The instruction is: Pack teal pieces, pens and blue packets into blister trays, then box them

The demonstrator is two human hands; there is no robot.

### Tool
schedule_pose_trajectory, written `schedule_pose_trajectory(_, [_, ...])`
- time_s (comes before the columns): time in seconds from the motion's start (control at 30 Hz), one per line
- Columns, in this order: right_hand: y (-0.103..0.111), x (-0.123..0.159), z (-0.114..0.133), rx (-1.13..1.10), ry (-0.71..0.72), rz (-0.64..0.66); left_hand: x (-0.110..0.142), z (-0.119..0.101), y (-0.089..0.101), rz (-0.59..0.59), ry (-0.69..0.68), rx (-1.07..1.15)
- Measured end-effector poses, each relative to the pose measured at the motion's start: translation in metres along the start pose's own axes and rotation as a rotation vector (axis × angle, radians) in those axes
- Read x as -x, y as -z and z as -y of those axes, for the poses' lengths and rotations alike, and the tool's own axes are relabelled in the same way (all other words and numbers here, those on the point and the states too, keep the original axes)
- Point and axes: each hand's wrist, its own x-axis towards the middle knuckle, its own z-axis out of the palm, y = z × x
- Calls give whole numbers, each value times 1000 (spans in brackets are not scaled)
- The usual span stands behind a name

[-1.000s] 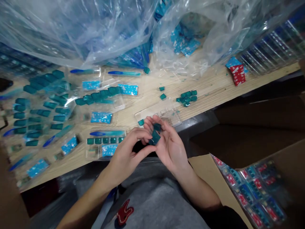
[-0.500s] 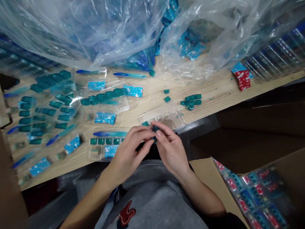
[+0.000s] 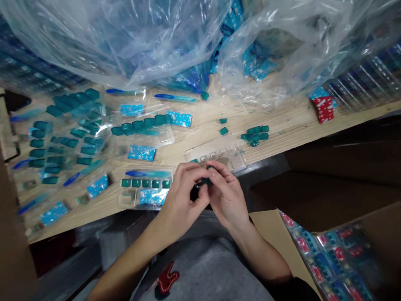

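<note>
My left hand (image 3: 183,196) and my right hand (image 3: 227,196) meet at the near edge of the wooden table (image 3: 288,121), fingers curled together around small teal tiles (image 3: 205,180), mostly hidden by the fingertips. Just beyond them lies a clear plastic tray (image 3: 219,155) with one teal tile in its left pocket. To the left sits a filled tray (image 3: 145,186) with a row of teal tiles, a blue pen and a blue card. A loose pile of teal tiles (image 3: 255,134) lies on the table to the right.
Several filled clear trays (image 3: 62,142) cover the table's left. Large clear plastic bags (image 3: 150,42) of blue parts lie along the back. A red and blue card stack (image 3: 324,108) sits far right. A cardboard box (image 3: 332,255) with packed trays stands at lower right.
Both hands have closed in over the teal tiles, which showed in the open right palm a second ago. The view has shifted slightly.
</note>
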Motion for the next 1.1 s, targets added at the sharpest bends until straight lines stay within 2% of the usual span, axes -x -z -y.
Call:
schedule_pose_trajectory(0.1, [-1, 1, -1, 56, 63, -3, 0, -2, -8, -87, 20, 56])
schedule_pose_trajectory(0.17, [4, -1, 4, 66, 61, 16, -1, -3, -7, -63, 89, 157])
schedule_pose_trajectory(0.27, [20, -8, 23, 136, 125, 54, 0, 0, 4, -13, 242, 294])
schedule_pose_trajectory(0.33, [30, -11, 39, 185, 238, 50, 2, 4, 13, -22, 335, 398])
schedule_pose_trajectory(0.4, [35, -11, 49, 187, 294, 45, 3, 9, 20, -54, 381, 520])
schedule_pose_trajectory(0.53, [25, -1, 43, 243, 130, 167, 3, 12, 24, -105, 359, 651])
schedule_pose_trajectory(0.6, [17, 5, 33, 341, 59, 259, 3, 9, 22, -115, 341, 597])
schedule_pose_trajectory(0.7, [13, 13, 21, 450, 49, 356, 7, 5, 20, -95, 324, 475])
schedule_pose_trajectory(0.87, [32, 11, 21, 626, 117, 411, 22, 13, 15, -38, 204, 175])
schedule_pose_trajectory(0.93, [40, -1, 28, 807, 259, 408, 25, 19, 10, 25, 121, -10])
schedule_pose_trajectory(1.0, [45, -19, 36, 1050, 474, 409, 24, 24, 3, 116, 9, -234])
schedule_pose_trajectory(1.07, [43, -40, 45, 1290, 639, 469, 20, 28, -6, 202, -89, -440])
schedule_pose_trajectory(1.1, [40, -49, 48, 1408, 663, 522, 17, 29, -10, 236, -114, -513])
